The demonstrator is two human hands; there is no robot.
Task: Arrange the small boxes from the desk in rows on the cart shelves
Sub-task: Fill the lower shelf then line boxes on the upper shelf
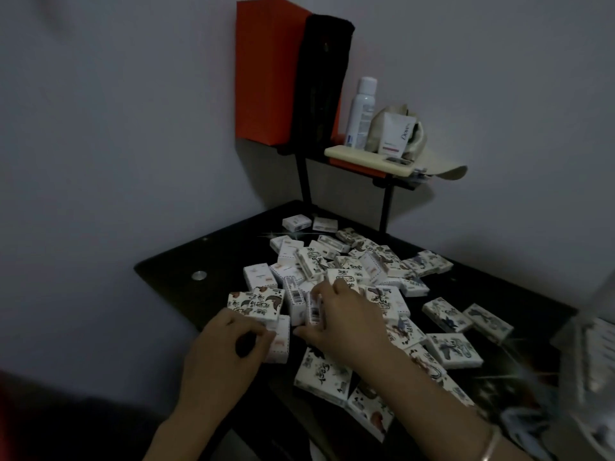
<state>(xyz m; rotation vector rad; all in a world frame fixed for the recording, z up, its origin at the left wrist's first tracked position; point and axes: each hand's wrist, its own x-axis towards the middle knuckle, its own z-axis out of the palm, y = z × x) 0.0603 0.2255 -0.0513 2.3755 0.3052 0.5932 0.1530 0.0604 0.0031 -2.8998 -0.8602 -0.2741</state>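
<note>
Several small white boxes (pixel 366 271) with dark ink prints lie in a loose heap on the black desk (pixel 186 264). My left hand (pixel 229 347) is at the heap's near left edge, fingers curled around a white box (pixel 279 344) standing on its side. My right hand (pixel 346 321) reaches into the middle of the heap, fingers wrapped on an upright box with a barcode (pixel 314 311). More boxes (pixel 454 349) lie flat to the right of my right forearm. The cart shows only as a blurred pale shape (pixel 592 354) at the right edge.
A small raised shelf (pixel 366 158) at the desk's back holds an orange bag (pixel 263 71), a black bag (pixel 319 81), a white spray bottle (pixel 361 111), a Dove tube and a cap. Walls close off the left and back. A metal stud (pixel 199 275) sits in the desk's left corner.
</note>
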